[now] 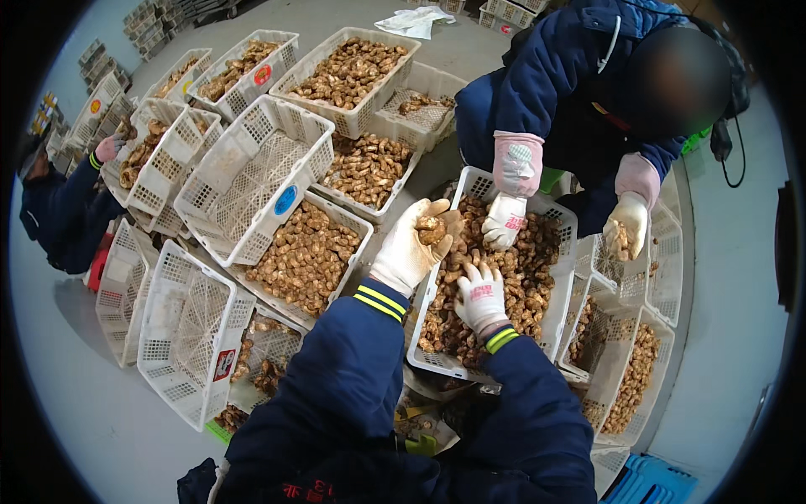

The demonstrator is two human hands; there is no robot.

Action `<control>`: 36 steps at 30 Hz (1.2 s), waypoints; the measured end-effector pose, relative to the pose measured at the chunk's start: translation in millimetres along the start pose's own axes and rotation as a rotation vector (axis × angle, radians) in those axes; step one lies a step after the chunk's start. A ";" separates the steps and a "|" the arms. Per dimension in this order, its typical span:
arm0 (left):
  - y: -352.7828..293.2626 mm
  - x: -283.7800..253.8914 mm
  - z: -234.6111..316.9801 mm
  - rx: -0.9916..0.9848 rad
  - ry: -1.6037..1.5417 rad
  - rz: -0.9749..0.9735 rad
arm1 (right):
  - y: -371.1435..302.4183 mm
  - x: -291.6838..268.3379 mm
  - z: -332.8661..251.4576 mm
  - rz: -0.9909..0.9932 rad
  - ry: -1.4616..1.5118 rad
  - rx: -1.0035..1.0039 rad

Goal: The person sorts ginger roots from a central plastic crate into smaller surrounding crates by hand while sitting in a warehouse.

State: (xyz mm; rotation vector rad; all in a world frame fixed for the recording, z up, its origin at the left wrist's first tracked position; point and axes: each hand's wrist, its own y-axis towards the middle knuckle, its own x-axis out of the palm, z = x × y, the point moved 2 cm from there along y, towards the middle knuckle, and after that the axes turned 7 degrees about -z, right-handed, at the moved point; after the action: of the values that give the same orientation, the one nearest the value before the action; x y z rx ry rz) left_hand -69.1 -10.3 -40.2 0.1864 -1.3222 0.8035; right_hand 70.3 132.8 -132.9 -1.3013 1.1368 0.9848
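My left hand [403, 252], in a white glove, is raised beside the near crate with its fingers curled round a brown, knobbly mushroom [431, 230]. My right hand [481, 300], also gloved, lies palm down on the mushrooms [525, 290] in that white crate [437, 359], fingers spread. What is under its fingertips is hidden. Opposite me, a co-worker's gloved hand [505, 222] reaches into the same crate. The co-worker's other hand [628, 225] holds a mushroom over the crates on the right.
A crate of mushrooms [302, 256] stands left of my left arm, with a tilted crate [252, 181] resting over its edge. More white crates [189, 336] crowd the left side. Others [634, 370] flank the right. Another person [63, 202] works at far left.
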 end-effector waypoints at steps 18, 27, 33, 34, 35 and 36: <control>2.5 4.9 -5.4 0.023 0.106 0.066 | 16.0 22.6 -15.8 -0.190 -0.099 0.031; -1.0 11.3 -4.1 0.065 0.109 0.049 | -68.9 2.4 66.7 -0.197 0.377 0.314; 0.6 5.7 -2.8 0.074 0.107 0.040 | -81.4 -41.7 50.0 0.065 1.570 0.327; -0.6 6.3 -2.3 0.056 0.105 0.038 | -82.2 -37.2 41.5 0.074 1.838 0.252; -0.7 7.4 -1.9 0.039 0.104 0.036 | -87.4 -39.8 41.2 0.025 1.837 0.152; 0.6 8.6 -2.0 0.042 0.115 0.072 | -89.4 -39.4 40.7 0.044 1.879 0.159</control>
State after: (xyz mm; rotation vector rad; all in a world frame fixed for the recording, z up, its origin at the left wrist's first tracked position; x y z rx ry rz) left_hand -67.7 -5.2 -33.1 0.1247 -1.2100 0.8902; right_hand 152.8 171.5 -79.0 -1.9650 2.4443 -0.7107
